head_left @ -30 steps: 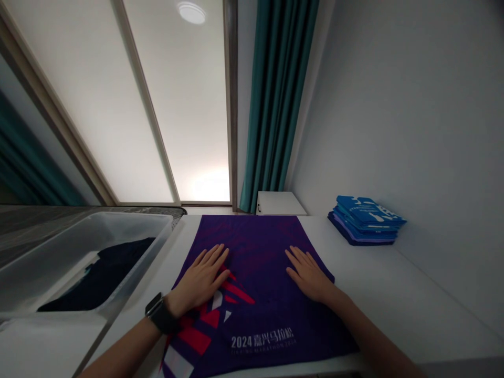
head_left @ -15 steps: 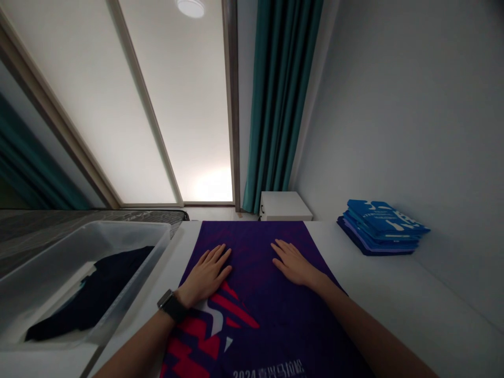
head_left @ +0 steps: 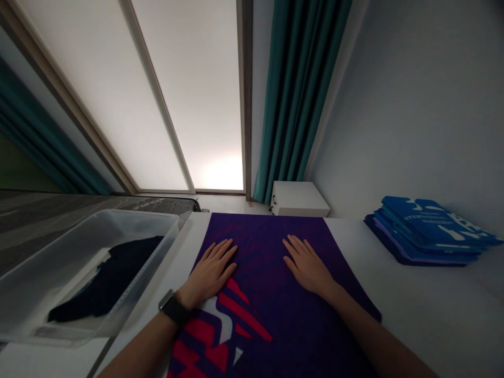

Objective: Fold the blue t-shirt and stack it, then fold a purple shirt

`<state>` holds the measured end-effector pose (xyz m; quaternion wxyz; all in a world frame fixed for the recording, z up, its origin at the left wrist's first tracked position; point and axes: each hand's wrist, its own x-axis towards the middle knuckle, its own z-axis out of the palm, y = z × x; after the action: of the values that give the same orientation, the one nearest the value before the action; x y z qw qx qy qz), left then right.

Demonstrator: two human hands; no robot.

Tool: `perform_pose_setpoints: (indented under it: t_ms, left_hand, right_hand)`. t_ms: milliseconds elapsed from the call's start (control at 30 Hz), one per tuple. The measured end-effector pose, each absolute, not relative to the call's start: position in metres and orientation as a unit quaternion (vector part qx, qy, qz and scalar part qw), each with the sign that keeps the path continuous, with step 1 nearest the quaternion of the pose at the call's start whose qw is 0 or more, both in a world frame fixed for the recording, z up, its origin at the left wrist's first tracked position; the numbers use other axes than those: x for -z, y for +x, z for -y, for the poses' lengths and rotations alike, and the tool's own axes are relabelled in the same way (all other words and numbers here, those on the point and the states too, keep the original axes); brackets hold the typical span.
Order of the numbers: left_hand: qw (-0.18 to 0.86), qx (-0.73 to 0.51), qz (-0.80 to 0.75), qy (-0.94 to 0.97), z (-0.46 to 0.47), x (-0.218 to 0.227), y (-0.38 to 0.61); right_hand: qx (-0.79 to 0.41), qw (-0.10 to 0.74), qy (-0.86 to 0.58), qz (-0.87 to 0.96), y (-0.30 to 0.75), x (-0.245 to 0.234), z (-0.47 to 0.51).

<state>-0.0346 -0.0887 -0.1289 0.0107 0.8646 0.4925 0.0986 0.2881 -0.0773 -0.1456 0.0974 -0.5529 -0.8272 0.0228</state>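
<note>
A dark purple shirt [head_left: 271,310] with red and white print lies spread flat on the white table [head_left: 409,315]. My left hand [head_left: 214,270], with a dark watch [head_left: 174,307] on the wrist, rests palm down on the shirt's left half, fingers stretched forward. On the right half, my right hand [head_left: 309,265] lies flat too, its fingers a little apart. Neither hand grips the cloth. The shirt's near end runs out of view at the bottom.
To the left, a translucent plastic bin [head_left: 173,231] holds a dark garment [head_left: 114,281]. At the right, a stack of folded blue and purple garments [head_left: 429,231] sits by the wall. Beyond the table's far edge stand a white cabinet [head_left: 301,197] and a green curtain [head_left: 303,100].
The view has shifted, so the folded stack appears farther right and the shirt's lettering has left the frame. Both hands still lie flat on the shirt, in nearly the same spots.
</note>
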Motion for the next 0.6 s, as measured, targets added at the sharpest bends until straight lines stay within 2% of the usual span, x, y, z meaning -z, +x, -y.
perform_pose_setpoints:
  t_ms: [167, 367, 600]
  left_hand:
    - [0.011, -0.104, -0.492, 0.865, 0.089, 0.130, -0.035]
    - [0.061, -0.081, -0.513, 0.853, 0.083, 0.118, -0.032]
    - [0.051, -0.123, -0.534, 0.835, 0.019, 0.094, -0.030]
  right_hand:
    - [-0.027, 0.092, -0.552, 0.828, 0.288, 0.144, 0.077]
    - [-0.037, 0.080, -0.558, 0.825, 0.287, 0.140, 0.078]
    - [-0.047, 0.090, -0.557, 0.824, 0.285, 0.139, 0.078]
